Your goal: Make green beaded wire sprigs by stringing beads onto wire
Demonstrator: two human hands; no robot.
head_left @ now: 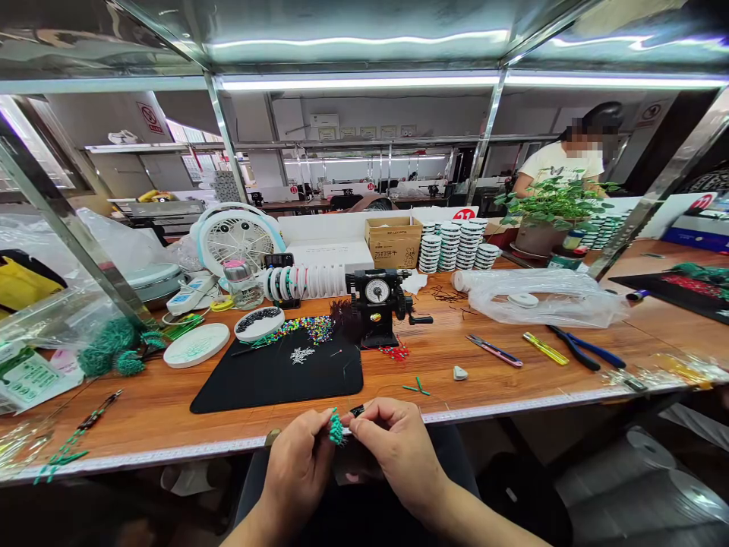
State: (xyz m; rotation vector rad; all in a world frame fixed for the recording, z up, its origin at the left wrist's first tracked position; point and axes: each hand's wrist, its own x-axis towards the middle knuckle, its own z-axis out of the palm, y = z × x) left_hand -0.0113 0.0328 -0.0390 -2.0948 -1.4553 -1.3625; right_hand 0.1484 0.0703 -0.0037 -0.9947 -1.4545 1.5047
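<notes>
Both my hands are low, just in front of the wooden table's near edge (501,410). My left hand (299,460) pinches a small teal beaded piece (336,429) between thumb and fingers. My right hand (392,448) is closed beside it, its fingertips pinched at the same piece, perhaps on a thin wire I cannot make out. Behind them lies a black mat (273,376) with a white beaded snowflake (301,354) and a heap of coloured beads (310,328).
A black winding machine with a dial (377,304) stands mid-table, with a fan (236,239), spools (456,245), a cardboard box (394,241) and a potted plant (547,213) behind. Pliers (581,351) and cutters (494,351) lie right. Another person sits at the back right.
</notes>
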